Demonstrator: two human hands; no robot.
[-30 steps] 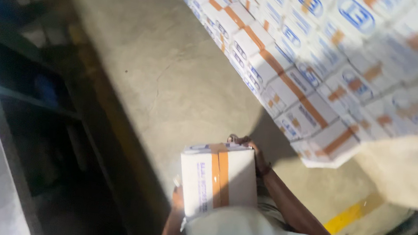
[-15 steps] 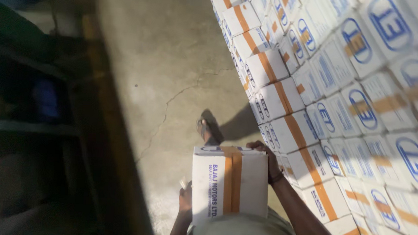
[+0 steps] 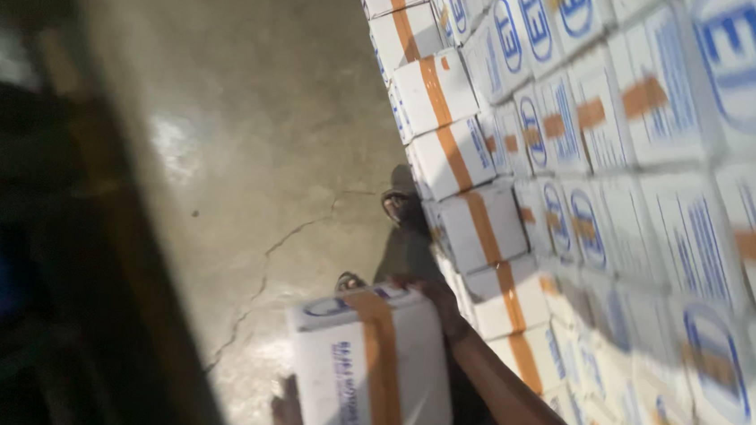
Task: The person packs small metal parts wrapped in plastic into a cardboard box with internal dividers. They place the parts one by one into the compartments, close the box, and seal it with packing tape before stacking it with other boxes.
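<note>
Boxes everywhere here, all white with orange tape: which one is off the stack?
The carried box, low in the view, gripped between the right hand and left hand. The other boxes sit packed in the stack.

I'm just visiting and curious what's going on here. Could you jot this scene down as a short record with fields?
Carried thing: white carton sealed with an orange tape strip
Right hand: grips the carton's far top edge
Left hand: supports the carton's near lower corner
Beside the person: tall stack of matching cartons, on the right
Floor: cracked concrete floor
Feet: sandalled foot near the stack
</note>
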